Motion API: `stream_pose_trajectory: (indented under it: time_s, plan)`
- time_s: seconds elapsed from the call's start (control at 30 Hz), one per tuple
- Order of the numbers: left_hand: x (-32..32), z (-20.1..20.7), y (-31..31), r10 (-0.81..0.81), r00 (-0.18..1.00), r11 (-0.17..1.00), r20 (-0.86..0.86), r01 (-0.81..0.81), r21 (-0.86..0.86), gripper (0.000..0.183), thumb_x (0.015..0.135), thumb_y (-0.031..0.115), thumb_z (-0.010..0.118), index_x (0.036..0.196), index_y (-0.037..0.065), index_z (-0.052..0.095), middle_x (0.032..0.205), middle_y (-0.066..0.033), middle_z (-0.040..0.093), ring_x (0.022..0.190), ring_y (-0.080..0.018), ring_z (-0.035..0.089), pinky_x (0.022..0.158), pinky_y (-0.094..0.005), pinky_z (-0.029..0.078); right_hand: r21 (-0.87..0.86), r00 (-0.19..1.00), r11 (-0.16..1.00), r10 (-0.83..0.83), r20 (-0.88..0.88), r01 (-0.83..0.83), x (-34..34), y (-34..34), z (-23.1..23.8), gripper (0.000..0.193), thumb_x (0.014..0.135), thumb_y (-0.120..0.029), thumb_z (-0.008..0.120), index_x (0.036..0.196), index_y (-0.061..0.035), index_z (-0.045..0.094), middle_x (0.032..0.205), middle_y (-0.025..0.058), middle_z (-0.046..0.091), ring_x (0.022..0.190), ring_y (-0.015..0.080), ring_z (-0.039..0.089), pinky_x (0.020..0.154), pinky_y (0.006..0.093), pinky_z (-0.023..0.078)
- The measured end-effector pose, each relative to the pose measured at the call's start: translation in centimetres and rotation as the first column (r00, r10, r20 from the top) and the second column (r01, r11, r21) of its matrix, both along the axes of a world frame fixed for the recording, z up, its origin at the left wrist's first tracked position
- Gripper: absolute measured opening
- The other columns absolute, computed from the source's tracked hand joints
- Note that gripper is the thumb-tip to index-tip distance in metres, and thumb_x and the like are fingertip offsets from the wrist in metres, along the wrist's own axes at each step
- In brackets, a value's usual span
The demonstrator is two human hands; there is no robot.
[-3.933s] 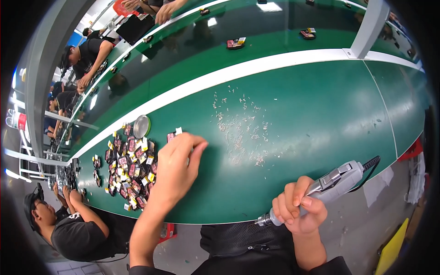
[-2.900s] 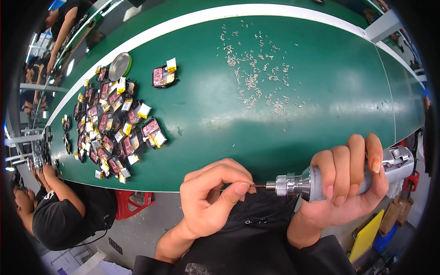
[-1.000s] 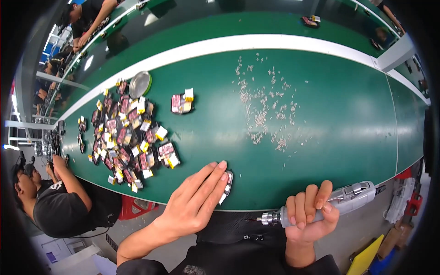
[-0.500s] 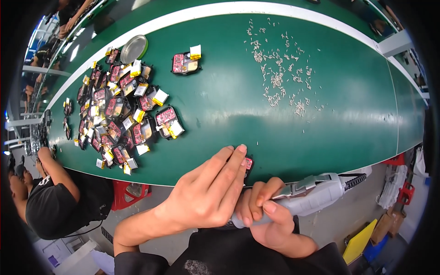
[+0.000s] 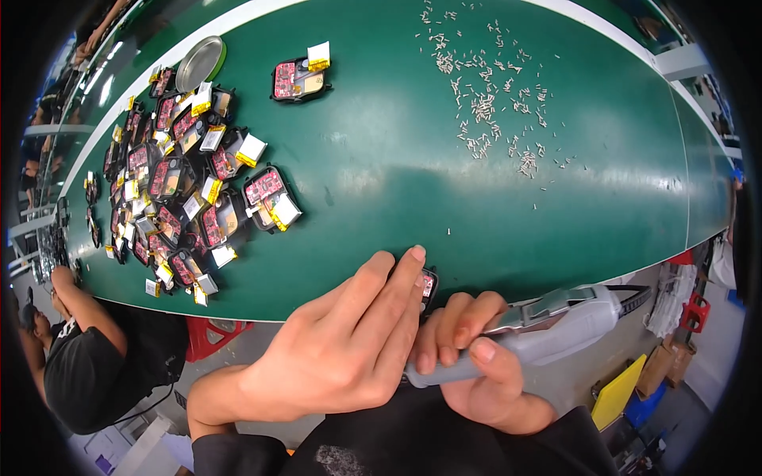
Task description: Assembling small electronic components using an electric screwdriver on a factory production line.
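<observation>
My right hand point(image 5: 484, 373) is wrapped round a grey electric screwdriver point(image 5: 548, 337) with a metal lever along its side. The driver lies slanted, its cable end to the right and its front end toward my left hand; its tip is hidden. My left hand point(image 5: 349, 333) is closed over a small black case with a red circuit board point(image 5: 429, 287) at the table's near edge. Only a sliver of that case shows past my fingertips, so the grip is partly hidden.
On the green table point(image 5: 357, 198), a heap of similar open cases point(image 5: 171, 174) with white-and-yellow battery packs lies left. One case point(image 5: 300, 78) sits apart, near a round metal tin point(image 5: 200, 63). Small screws point(image 5: 482, 107) are scattered far right. Another person point(image 5: 103, 349) sits at left.
The view has shifted, so the heap, tin and screws appear higher in the picture. Both hands keep nearly the same grip, on the case and on the screwdriver.
</observation>
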State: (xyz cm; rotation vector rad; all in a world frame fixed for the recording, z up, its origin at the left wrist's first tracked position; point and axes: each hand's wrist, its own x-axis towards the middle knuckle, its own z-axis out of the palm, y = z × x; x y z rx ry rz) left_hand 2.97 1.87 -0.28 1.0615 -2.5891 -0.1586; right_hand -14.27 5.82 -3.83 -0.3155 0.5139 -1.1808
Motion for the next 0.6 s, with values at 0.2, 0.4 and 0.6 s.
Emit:
stream_pose_trajectory:
  time_s: [0.2, 0.4, 0.6]
  plan:
    - [0.7, 0.2, -0.1, -0.037, 0.999, 0.987, -0.027, 0.041, 0.155, 0.041, 0.063, -0.001, 0.068, 0.101, -0.016, 0.063, 0.114, -0.0252, 0.063, 0.094, -0.0325, 0.062, 0.071, -0.035, 0.058, -0.208, 0.997, 0.976, 0.053, -0.063, -0.065, -4.2, -3.2, 3.6, 0.019, 0.096, -0.022, 0.055, 0.098, -0.0046, 0.048, 0.08, 0.0085, 0.051, 0.063, 0.022, 0.058, 0.061, 0.036, 0.049]
    - [0.2, -0.8, 0.7, -0.033, 0.998, 0.999, 0.048, 0.034, -0.022, 0.039, 0.061, 0.0, 0.068, 0.097, -0.015, 0.066, 0.113, -0.0259, 0.065, 0.093, -0.0319, 0.064, 0.074, -0.0343, 0.058, -0.453, 0.976, 0.892, -0.102, -0.193, 0.003, -3.8, -7.4, 5.2, 0.019, 0.095, -0.022, 0.053, 0.087, -0.009, 0.042, 0.066, 0.0036, 0.046, 0.042, 0.0126, 0.048, 0.05, 0.0299, 0.047]
    - [0.2, -0.8, 0.8, -0.015, 0.998, 0.999, 0.066, 0.018, -0.048, 0.031, 0.063, -0.001, 0.067, 0.092, -0.013, 0.068, 0.109, -0.0246, 0.067, 0.091, -0.0308, 0.066, 0.076, -0.0326, 0.058, -0.486, 0.97, 0.874, -0.104, -0.219, -0.017, -2.8, -8.8, 4.6, 0.018, 0.096, -0.024, 0.049, 0.09, -0.0083, 0.042, 0.066, 0.0039, 0.045, 0.046, 0.0127, 0.046, 0.052, 0.0286, 0.042]
